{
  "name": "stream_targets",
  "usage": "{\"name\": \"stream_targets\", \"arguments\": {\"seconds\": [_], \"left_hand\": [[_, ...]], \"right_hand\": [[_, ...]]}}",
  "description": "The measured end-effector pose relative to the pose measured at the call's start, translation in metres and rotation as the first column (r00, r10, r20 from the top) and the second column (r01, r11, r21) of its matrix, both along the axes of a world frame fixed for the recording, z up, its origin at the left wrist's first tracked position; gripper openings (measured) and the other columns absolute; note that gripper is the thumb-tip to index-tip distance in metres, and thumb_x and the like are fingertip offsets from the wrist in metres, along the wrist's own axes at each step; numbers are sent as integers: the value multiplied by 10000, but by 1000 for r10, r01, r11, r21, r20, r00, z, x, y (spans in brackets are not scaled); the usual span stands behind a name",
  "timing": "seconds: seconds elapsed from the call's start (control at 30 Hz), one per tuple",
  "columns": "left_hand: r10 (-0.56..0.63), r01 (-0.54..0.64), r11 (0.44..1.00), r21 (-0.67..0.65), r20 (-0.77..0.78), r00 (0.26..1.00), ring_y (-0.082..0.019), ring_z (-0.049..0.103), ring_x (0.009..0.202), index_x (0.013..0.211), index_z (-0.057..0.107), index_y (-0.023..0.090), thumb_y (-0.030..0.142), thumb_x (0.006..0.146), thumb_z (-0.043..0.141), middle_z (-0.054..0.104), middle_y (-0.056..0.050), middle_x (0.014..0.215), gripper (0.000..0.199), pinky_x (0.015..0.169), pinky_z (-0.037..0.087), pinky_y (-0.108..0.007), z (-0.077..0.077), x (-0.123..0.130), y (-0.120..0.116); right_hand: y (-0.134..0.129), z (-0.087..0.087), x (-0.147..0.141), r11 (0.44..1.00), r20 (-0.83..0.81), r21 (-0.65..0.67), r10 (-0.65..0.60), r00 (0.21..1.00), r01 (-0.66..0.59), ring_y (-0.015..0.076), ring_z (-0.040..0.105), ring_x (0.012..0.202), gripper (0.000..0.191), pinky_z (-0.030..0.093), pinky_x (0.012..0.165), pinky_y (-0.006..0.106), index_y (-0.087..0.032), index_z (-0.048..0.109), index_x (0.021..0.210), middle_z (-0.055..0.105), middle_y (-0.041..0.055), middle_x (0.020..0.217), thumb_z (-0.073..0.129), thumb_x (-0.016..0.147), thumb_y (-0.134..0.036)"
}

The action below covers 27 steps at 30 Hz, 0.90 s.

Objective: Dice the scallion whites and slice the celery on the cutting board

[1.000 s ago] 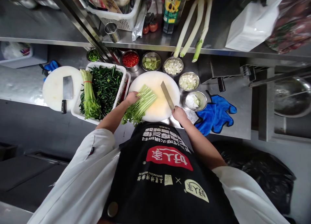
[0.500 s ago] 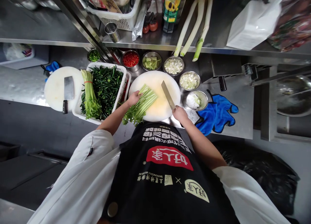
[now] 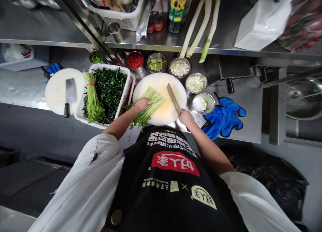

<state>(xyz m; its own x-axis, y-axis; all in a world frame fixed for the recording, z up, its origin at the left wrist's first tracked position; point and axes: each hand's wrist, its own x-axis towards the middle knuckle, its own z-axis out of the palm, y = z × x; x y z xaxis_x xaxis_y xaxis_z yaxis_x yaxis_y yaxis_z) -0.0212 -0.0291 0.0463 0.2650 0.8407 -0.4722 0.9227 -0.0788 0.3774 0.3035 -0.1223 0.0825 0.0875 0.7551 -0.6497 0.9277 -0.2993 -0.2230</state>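
Observation:
A bunch of green celery stalks (image 3: 155, 102) lies slanted on the left half of the round white cutting board (image 3: 167, 119), its leaves hanging toward the apron. My left hand (image 3: 142, 104) rests on the bunch with its fingers curled over the stalks. In my right hand (image 3: 185, 117), at the board's lower right edge, is the handle of a cleaver (image 3: 173, 97). The blade lies over the board, pointing up and left, apart from the celery.
Left of the board, a white basket (image 3: 122, 102) holds green chillies and banded celery. Another board (image 3: 54, 91) bears a second cleaver. Steel bowls of chopped vegetables (image 3: 179, 67) line the back and right. A blue cloth (image 3: 223, 118) lies right, below a shelf edge (image 3: 151, 48).
My left hand has moved right and slightly down, farther over the celery stalks. My right hand and the cleaver have hardly moved.

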Motion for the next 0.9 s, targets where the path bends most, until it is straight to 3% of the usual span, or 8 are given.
{"name": "stream_targets", "arguments": {"seconds": [0.1,0.2,0.37,0.5,0.67,0.77,0.9], "left_hand": [[-93,96,995,32,-87,992,-303,726,1098,1227,811,125,373,954,691,778,-183,1251,388,948,533,-338,5,6,-4],[-105,108,993,47,-77,992,-312,715,1097,1214,809,94,333,979,644,774,-204,1251,375,976,522,-356,9,11,-8],[-57,59,998,25,-50,997,-297,707,1079,1161,816,98,357,989,651,785,-200,1194,352,982,514,-333,10,19,-7],[-27,27,999,19,-39,999,-306,714,1080,1093,802,95,256,935,687,779,-196,1146,253,979,513,-347,11,27,-4],[109,-112,994,7,174,979,-242,696,899,980,745,150,243,882,673,756,-102,948,153,817,523,-303,31,13,9],[249,-187,964,-187,403,881,-158,598,690,916,671,173,254,854,682,697,-43,820,103,642,465,-261,52,-7,20],[534,-259,833,-489,588,608,-69,398,500,924,549,209,261,816,741,629,-3,763,227,497,297,-223,71,-21,31]], "right_hand": [[0,1,0,1000,1,-4,-2,1000,2,304,740,1142,297,521,911,324,-121,674,1277,750,231,1258,495,1087,-262],[0,2,0,1000,0,-5,-11,1000,11,297,737,1143,304,522,913,318,-122,674,1280,752,228,1258,488,1090,-270],[0,2,0,1000,-5,-10,-13,1000,13,292,736,1132,308,520,905,316,-124,673,1278,758,220,1243,478,1090,-270],[0,1,0,1000,8,-3,-2,1000,2,289,737,1130,308,517,892,311,-123,671,1278,756,218,1257,475,1089,-264],[1,4,-1,1000,11,-18,-5,1000,5,284,732,1145,318,518,883,302,-122,668,1293,758,217,1270,483,1084,-275],[1,6,-1,1000,11,-25,-5,1000,6,287,732,1149,320,519,885,305,-122,665,1295,759,216,1268,473,1088,-274],[0,6,-1,1000,12,-17,-2,1000,2,305,731,1152,325,522,897,326,-116,665,1291,750,231,1276,462,1094,-277]]}}
